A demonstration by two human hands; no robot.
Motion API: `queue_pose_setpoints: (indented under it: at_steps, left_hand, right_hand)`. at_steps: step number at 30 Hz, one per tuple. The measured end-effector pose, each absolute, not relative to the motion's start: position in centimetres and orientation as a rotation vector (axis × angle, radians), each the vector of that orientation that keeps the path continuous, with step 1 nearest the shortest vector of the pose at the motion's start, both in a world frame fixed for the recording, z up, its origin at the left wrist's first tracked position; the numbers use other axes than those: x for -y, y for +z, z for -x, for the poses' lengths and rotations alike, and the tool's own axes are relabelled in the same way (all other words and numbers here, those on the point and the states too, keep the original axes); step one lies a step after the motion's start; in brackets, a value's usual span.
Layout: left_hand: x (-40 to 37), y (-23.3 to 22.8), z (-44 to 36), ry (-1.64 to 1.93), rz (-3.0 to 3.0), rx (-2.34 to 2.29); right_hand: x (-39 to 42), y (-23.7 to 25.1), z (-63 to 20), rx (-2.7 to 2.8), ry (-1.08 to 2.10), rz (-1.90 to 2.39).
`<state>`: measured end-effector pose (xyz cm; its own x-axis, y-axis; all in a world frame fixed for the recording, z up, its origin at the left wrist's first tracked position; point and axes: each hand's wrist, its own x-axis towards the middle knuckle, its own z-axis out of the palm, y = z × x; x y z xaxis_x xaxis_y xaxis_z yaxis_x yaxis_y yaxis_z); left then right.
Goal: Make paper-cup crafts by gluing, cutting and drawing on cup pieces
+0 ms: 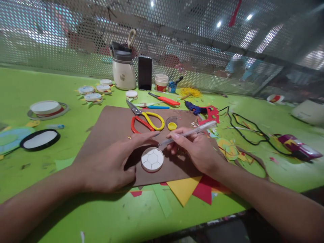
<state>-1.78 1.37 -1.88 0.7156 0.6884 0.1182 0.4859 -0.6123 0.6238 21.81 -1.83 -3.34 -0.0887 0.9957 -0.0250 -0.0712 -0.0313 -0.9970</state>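
Note:
A round white lid [152, 159] with dark lines forming a hexagon and spokes lies on a brown board [101, 141]. My right hand [193, 145] grips a clear-barrelled pen [194, 131], its tip just above the lid's upper right edge. To the left of the lid rests my left hand [111, 162], fingers stretched and thumb apart, with nothing in it; its index finger reaches above the lid. Behind the hands, scissors [146, 119] with one red and one yellow handle lie on the board beside a small yellow cap [172, 126].
Along the back stand a white jug [124, 72], a phone [145, 73] and a paint jar [172, 87]. An orange cutter [168, 101] and glue gun [196, 108] lie behind the board; a black cord runs right. Decorated lids [93, 98] sit left; paper scraps [184, 189] lie in front.

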Motion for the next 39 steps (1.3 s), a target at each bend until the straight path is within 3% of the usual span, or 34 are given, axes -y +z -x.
queue_pose_setpoints:
  at_steps: [9, 16, 23, 39]
  left_hand:
    - [-1.2, -2.0, 0.6, 0.277, -2.446, -1.098]
    - [-1.5, -2.1, 1.2, 0.340, -2.353, -0.925]
    - [-1.1, -1.9, 1.9, 0.491, -2.339, -0.921]
    - [-1.9, -1.8, 1.3, 0.313, -2.365, -1.088]
  right_hand:
    - [1.8, -3.6, -21.5, 1.252, 1.335, 1.115]
    - [2.3, -3.4, -21.3, 1.251, 1.448, 1.077]
    - [2.2, -3.5, -21.7, 1.302, 1.340, 1.091]
    - [2.6, -3.2, -21.3, 1.357, 1.414, 1.138]
